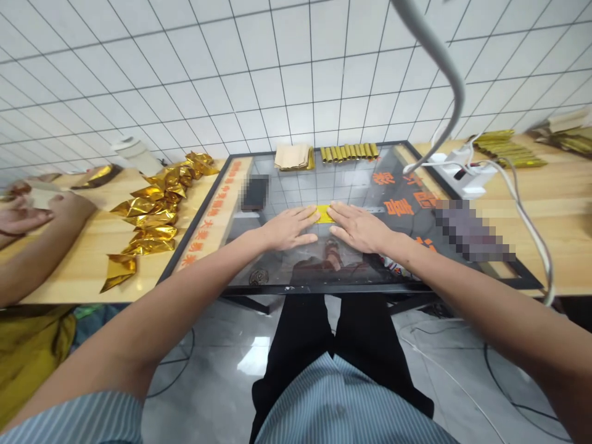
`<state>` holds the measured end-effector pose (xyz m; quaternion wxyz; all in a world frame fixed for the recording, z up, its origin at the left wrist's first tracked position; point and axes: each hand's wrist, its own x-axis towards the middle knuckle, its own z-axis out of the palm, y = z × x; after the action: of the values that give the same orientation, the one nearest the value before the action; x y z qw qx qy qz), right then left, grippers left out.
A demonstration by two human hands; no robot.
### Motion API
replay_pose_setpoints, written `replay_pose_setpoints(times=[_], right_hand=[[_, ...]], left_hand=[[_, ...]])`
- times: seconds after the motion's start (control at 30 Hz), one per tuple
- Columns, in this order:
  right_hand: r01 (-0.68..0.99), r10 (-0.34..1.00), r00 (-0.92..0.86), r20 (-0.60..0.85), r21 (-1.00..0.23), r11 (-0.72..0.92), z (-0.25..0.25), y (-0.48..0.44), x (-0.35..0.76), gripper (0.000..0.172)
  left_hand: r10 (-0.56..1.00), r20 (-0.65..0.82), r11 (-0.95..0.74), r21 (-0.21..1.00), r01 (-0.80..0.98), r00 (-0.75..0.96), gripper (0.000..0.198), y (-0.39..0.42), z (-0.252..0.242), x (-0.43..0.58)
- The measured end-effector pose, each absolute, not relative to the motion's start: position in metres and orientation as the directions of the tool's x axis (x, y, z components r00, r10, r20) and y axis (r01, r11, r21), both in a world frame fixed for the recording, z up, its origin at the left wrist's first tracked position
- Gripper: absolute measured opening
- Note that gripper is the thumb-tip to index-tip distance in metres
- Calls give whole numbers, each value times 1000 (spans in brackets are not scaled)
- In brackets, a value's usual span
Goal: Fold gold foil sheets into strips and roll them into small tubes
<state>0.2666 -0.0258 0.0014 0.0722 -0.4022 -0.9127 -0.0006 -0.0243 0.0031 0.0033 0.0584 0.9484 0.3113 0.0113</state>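
Note:
A small yellow-gold paper piece (325, 214) lies on the dark glass board (296, 271) in front of me. My left hand (291, 228) rests flat with outstretched fingers, its fingertips on the left end of the paper. From the other side, my right hand (358, 227) lies flat too, fingertips on the right end. Behind the hands sit a stack of tan and gold paper sheets (293, 156) and a row of several rolled gold tubes (349, 152).
Folded gold foil pieces (152, 216) line the wooden table at left, beside another person's arms (55, 222). Dark blurred objects (255, 193) lie on the board. At right, a white power strip (467, 176) and cables hang near more gold rolls (511, 150).

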Motion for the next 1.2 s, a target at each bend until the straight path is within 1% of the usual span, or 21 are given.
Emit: replay_pose_setpoints(times=[0.07,0.13,0.27,0.43,0.57,0.73,0.97,1.2], right_hand=[[732,732,-670,127,-51,679,1,-26,267,77],[736,736,-664,131,-55,674,0,-26,266,76],[748,749,-645,151,-72,659,-3,-26,266,73],[745,746,-646,159,-79,662,-4,-25,267,73],[756,755,-635,165,-70,651,-4,-27,266,74],[745,741,-648,175,-58,665,-4,-28,265,73],[754,750,-637,180,-61,654,-8,-27,265,72],[766,765,-629,140,-52,640,-5,-28,264,74]], left_hand=[[609,-8,-786,134,604,793,79,2,2,-24],[643,18,-756,177,630,766,75,1,1,-23],[734,111,-672,265,692,671,55,4,-3,-15],[797,223,-604,293,741,561,43,12,-4,0],[814,265,-579,290,762,517,38,6,-1,7],[816,235,-575,253,778,527,41,-2,0,9],[844,105,-536,201,820,525,56,-5,-2,11],[873,47,-487,164,858,486,64,-3,-3,13]])
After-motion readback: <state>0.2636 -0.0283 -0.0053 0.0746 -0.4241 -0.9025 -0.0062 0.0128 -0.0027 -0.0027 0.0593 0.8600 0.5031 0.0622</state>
